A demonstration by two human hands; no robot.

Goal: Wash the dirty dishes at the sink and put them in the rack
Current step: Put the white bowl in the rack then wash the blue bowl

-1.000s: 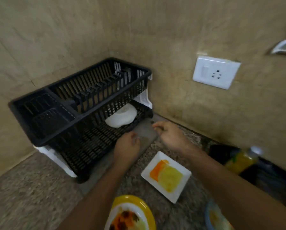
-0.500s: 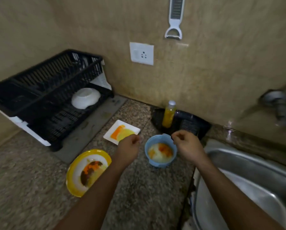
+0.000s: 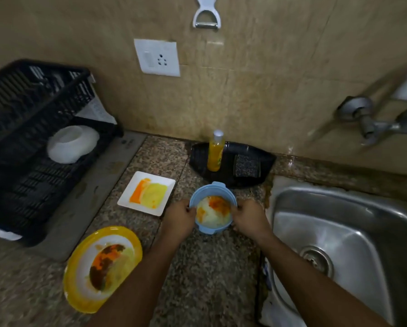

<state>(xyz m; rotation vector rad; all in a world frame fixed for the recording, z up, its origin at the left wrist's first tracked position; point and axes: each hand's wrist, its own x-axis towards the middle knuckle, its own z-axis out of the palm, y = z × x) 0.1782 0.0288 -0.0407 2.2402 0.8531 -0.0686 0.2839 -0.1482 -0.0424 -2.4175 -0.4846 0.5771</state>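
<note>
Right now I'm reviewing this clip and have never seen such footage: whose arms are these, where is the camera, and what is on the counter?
There is no machine here. A camera worn on a person's head looks down at their own two bare arms. The left hand and right hand grip opposite sides of a dirty blue bowl on the granite counter. Beside it lie a smeared square white plate and a yellow-rimmed plate. Behind stand a soap bottle and a sponge on a black tray. The steel sink is to the right, the black rack, holding a white bowl, to the left.

2 bare forearms (image 3: 136,279), no sleeves; hands without rings.
</note>
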